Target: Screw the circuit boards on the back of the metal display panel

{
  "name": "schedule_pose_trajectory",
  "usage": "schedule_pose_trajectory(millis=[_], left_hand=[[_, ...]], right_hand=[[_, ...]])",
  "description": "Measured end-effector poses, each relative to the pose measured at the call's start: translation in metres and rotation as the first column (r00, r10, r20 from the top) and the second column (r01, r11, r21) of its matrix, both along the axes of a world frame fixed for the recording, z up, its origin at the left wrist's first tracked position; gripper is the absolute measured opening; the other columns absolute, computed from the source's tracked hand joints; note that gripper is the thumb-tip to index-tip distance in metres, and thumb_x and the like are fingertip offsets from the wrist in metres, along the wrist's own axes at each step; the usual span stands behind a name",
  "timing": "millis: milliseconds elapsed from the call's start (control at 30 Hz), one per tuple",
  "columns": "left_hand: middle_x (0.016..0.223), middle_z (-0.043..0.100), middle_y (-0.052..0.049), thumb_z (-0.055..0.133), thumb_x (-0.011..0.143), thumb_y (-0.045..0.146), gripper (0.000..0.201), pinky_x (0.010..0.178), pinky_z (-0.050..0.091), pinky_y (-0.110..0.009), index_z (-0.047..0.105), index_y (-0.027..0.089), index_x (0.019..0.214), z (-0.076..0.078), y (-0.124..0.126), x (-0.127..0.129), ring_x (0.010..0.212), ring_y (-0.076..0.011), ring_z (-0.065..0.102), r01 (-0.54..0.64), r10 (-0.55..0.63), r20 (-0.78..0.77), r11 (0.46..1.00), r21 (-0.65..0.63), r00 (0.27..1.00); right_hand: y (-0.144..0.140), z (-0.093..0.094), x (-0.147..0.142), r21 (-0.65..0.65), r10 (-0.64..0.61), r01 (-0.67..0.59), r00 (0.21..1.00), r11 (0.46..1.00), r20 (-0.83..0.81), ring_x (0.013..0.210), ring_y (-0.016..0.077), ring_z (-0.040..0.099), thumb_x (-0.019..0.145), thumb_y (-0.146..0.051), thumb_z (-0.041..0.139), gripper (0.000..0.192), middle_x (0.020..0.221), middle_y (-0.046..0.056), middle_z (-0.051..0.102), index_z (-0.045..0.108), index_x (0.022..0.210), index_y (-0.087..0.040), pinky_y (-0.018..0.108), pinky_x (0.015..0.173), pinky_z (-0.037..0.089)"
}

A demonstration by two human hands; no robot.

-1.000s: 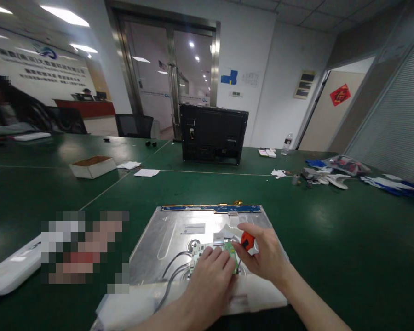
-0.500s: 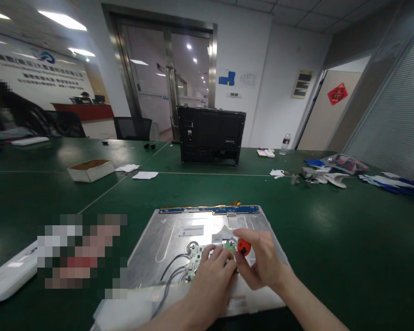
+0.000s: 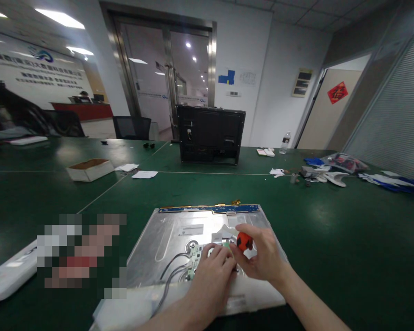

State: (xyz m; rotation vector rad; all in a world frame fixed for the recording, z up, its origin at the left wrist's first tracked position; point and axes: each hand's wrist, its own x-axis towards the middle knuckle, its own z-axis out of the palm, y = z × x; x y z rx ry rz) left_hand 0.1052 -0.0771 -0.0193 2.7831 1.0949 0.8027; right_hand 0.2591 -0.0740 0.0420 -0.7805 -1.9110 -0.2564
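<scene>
Screwdriver gripped upright in right hand, left hand (fingers curled) pressing circuit board

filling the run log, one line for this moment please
left hand: pressing circuit board | right hand: grips screwdriver | metal panel: flat on table

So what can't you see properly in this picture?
- Screwdriver tip, head view: hidden behind the right hand and left hand.
- Most of the small green circuit board: covered by the left hand.
- Patch left of the metal panel: pixelated.
- Wall sign lettering: too small and blurred.
- Forearms: cut off by the bottom edge.
</scene>
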Motion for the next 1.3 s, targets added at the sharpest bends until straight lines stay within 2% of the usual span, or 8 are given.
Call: schedule_pose_trajectory(millis=[267, 600, 867, 1033, 1167, 1300], left_hand=[[0.092, 0.063, -0.003, 0.052, 0.080, 0.008, 0.017, 0.095, 0.033, -0.044, 0.059, 0.020, 0.090, 0.001, 0.000, -0.002, 0.091, -0.0211, 0.055, 0.025, -0.027, 0.038, 0.998, 0.064, 0.999], [0.097, 0.064, -0.003, 0.055, 0.081, 0.010, 0.017, 0.096, 0.032, -0.045, 0.059, 0.020, 0.093, 0.003, 0.001, -0.003, 0.094, -0.0224, 0.055, 0.006, -0.005, -0.013, 0.998, 0.066, 1.000], [0.099, 0.064, -0.003, 0.057, 0.080, 0.010, 0.017, 0.098, 0.029, -0.045, 0.060, 0.021, 0.094, 0.000, 0.002, -0.002, 0.095, -0.0223, 0.054, 0.031, -0.032, 0.019, 0.999, 0.044, 0.999], [0.099, 0.064, -0.003, 0.055, 0.081, 0.009, 0.017, 0.100, 0.028, -0.045, 0.059, 0.021, 0.093, 0.001, 0.000, -0.003, 0.097, -0.0221, 0.054, 0.030, -0.031, 0.028, 0.999, 0.028, 0.999], [0.097, 0.063, -0.003, 0.053, 0.080, 0.009, 0.016, 0.100, 0.029, -0.045, 0.058, 0.021, 0.091, 0.003, -0.002, -0.004, 0.096, -0.0220, 0.055, 0.021, -0.021, -0.002, 0.999, 0.042, 1.000], [0.096, 0.063, -0.004, 0.051, 0.080, 0.009, 0.016, 0.099, 0.030, -0.045, 0.058, 0.020, 0.090, 0.008, -0.003, -0.004, 0.095, -0.0221, 0.054, 0.031, -0.030, -0.027, 0.999, 0.028, 0.999]], right_hand=[[-0.004, 0.004, 0.000, -0.030, 0.049, -0.049, 0.999, 0.998, 0.001, 0.049, 0.0122, 0.055, 0.078, -0.018, 0.048, 0.037, 0.067, -0.003, 0.060, 0.042, 0.115, -0.019, 0.024, 0.048, 0.043], [-0.002, 0.000, -0.002, -0.023, -0.005, 0.005, 1.000, 1.000, -0.010, 0.045, 0.0111, 0.051, 0.083, -0.021, 0.049, 0.032, 0.063, -0.004, 0.057, 0.042, 0.113, -0.020, 0.023, 0.046, 0.040], [0.001, -0.006, -0.002, -0.019, -0.028, 0.028, 0.999, 0.999, -0.024, 0.046, 0.0107, 0.052, 0.085, -0.024, 0.053, 0.030, 0.064, -0.004, 0.059, 0.042, 0.112, -0.020, 0.022, 0.048, 0.042], [0.004, -0.010, -0.001, -0.023, -0.004, 0.004, 1.000, 1.000, -0.018, 0.044, 0.0101, 0.051, 0.086, -0.025, 0.053, 0.031, 0.064, -0.005, 0.059, 0.041, 0.115, -0.021, 0.022, 0.049, 0.043], [0.003, -0.006, 0.001, -0.034, 0.006, -0.007, 1.000, 0.999, -0.021, 0.046, 0.0108, 0.052, 0.085, -0.025, 0.052, 0.032, 0.065, -0.004, 0.059, 0.041, 0.115, -0.021, 0.023, 0.049, 0.043], [0.001, -0.002, 0.002, -0.066, 0.098, -0.099, 0.995, 0.993, -0.029, 0.050, 0.0126, 0.053, 0.080, -0.020, 0.047, 0.040, 0.070, -0.001, 0.059, 0.039, 0.119, -0.018, 0.025, 0.048, 0.043]])
